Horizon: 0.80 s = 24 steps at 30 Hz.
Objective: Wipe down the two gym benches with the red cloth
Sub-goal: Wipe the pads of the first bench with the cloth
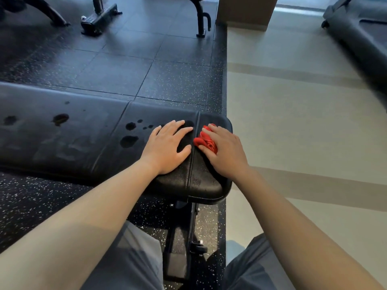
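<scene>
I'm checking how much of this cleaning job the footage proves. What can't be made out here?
Head view only:
- Crumpled red cloth: mostly covered by the right hand.
- Black padded gym bench: its left end is cut off by the frame edge.
- Pad under the flat left hand: hidden, so wet spots there are unknown.
- Second bench: only black metal legs show at the top edge.

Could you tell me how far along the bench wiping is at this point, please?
Little looks done: dark wet spots remain on the bench. In hand: the right hand presses the bunched red cloth onto the bench's end section, while the left hand rests flat beside it. Left: the rest of this pad and the second bench.
</scene>
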Tool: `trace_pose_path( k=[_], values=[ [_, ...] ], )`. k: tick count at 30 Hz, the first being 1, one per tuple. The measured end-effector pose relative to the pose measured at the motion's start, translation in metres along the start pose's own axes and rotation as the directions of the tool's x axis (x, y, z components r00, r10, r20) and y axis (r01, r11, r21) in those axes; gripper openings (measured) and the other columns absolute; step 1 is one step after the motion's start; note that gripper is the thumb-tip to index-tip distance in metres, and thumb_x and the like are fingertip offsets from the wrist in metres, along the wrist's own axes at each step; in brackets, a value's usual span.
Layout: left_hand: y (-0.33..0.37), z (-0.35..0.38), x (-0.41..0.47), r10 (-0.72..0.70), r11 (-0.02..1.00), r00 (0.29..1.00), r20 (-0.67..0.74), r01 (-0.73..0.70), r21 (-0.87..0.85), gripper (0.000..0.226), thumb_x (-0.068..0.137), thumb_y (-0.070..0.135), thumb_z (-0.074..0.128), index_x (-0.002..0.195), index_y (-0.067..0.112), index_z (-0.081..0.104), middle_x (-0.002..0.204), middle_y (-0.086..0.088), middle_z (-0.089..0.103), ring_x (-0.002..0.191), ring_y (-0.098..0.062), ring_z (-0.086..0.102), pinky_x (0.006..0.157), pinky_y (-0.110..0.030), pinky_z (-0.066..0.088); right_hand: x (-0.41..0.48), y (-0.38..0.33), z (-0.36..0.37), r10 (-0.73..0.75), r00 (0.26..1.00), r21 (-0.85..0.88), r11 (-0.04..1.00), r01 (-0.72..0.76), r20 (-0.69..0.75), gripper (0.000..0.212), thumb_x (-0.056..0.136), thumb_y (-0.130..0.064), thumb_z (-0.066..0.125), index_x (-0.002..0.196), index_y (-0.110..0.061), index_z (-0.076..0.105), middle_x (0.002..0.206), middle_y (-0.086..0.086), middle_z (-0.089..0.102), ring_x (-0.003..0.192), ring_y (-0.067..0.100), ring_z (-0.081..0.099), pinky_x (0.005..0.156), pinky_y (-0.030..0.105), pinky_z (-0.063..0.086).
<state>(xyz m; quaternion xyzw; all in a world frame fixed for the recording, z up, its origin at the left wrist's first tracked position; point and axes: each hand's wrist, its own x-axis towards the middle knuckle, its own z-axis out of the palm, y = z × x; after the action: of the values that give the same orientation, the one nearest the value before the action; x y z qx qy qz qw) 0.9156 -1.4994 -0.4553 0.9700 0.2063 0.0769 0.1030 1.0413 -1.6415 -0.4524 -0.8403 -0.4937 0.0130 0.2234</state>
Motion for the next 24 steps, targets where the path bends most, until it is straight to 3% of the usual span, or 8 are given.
trace_pose_path(
  k=[2, 5, 7, 11, 15, 19, 24],
  values=[
    [0.0, 0.0, 0.0, -0.002, 1.0, 1.0, -0.003, 0.002, 0.002, 0.055, 0.091, 0.048, 0.04, 0.144, 0.034, 0.029, 0.154, 0.007, 0.024, 0.144, -0.014, 0.015, 0.117, -0.041, 0.01, 0.003, 0.001, -0.008, -0.036, 0.999, 0.089, 0.996, 0.033, 0.032, 0.045, 0.089, -0.041, 0.057, 0.13, -0.022, 0.054, 0.139, 0.001, 0.049, 0.131, 0.02, 0.041, 0.108, 0.042, 0.032],
    [-0.001, 0.0, 0.001, -0.012, 1.0, 1.0, -0.003, 0.012, -0.003, 0.055, 0.091, 0.048, 0.04, 0.143, 0.035, 0.03, 0.154, 0.007, 0.024, 0.144, -0.013, 0.015, 0.116, -0.04, 0.009, 0.018, 0.002, -0.024, 0.006, 0.999, 0.254, 0.967, 0.003, -0.036, 0.037, 0.09, -0.028, 0.059, 0.125, -0.019, 0.057, 0.129, 0.001, 0.057, 0.121, 0.019, 0.049, 0.104, 0.03, 0.036],
    [-0.001, -0.001, 0.001, -0.013, 1.0, 1.0, -0.001, 0.013, -0.004, 0.055, 0.091, 0.047, 0.04, 0.143, 0.035, 0.03, 0.154, 0.007, 0.024, 0.144, -0.013, 0.015, 0.116, -0.04, 0.009, 0.023, 0.004, -0.026, 0.012, 0.998, 0.208, 0.978, 0.0, -0.057, 0.04, 0.09, -0.031, 0.057, 0.129, -0.02, 0.054, 0.135, 0.003, 0.052, 0.126, 0.02, 0.045, 0.107, 0.03, 0.032],
    [0.0, -0.001, 0.001, -0.01, 1.0, 1.0, -0.012, 0.009, -0.012, 0.055, 0.091, 0.047, 0.042, 0.143, 0.035, 0.031, 0.154, 0.007, 0.025, 0.143, -0.013, 0.016, 0.116, -0.04, 0.011, 0.004, 0.009, -0.013, -0.058, 0.997, 0.036, 0.998, 0.057, 0.047, 0.057, 0.084, -0.055, 0.048, 0.132, -0.024, 0.051, 0.146, 0.003, 0.041, 0.137, 0.026, 0.032, 0.108, 0.05, 0.028],
    [0.0, -0.001, 0.001, -0.015, 1.0, 1.0, -0.017, 0.014, -0.015, 0.055, 0.091, 0.048, 0.042, 0.143, 0.035, 0.031, 0.153, 0.008, 0.025, 0.143, -0.012, 0.016, 0.116, -0.039, 0.01, 0.003, 0.0, -0.015, 0.036, 0.999, 0.046, 0.998, -0.036, -0.006, 0.053, 0.086, -0.057, 0.05, 0.131, -0.03, 0.051, 0.148, -0.005, 0.036, 0.14, 0.019, 0.023, 0.11, 0.055, 0.023],
    [0.001, -0.002, 0.001, -0.019, 0.999, 0.999, -0.026, 0.018, -0.037, 0.054, 0.09, 0.046, 0.044, 0.142, 0.035, 0.033, 0.153, 0.008, 0.027, 0.143, -0.012, 0.017, 0.116, -0.038, 0.01, 0.015, -0.01, -0.002, 0.133, 0.991, -0.089, 0.987, -0.13, 0.023, 0.055, 0.088, -0.062, 0.04, 0.137, -0.037, 0.041, 0.15, -0.006, 0.032, 0.14, 0.019, 0.021, 0.109, 0.054, 0.02],
    [0.0, -0.002, 0.0, -0.016, 0.999, 0.999, -0.029, 0.015, -0.042, 0.054, 0.091, 0.047, 0.044, 0.142, 0.035, 0.033, 0.153, 0.007, 0.027, 0.143, -0.012, 0.018, 0.116, -0.039, 0.01, 0.007, -0.011, 0.006, 0.114, 0.991, -0.116, 0.986, -0.123, -0.075, 0.053, 0.092, -0.047, 0.045, 0.139, -0.025, 0.04, 0.146, -0.002, 0.039, 0.135, 0.022, 0.03, 0.103, 0.048, 0.027]
  ],
)
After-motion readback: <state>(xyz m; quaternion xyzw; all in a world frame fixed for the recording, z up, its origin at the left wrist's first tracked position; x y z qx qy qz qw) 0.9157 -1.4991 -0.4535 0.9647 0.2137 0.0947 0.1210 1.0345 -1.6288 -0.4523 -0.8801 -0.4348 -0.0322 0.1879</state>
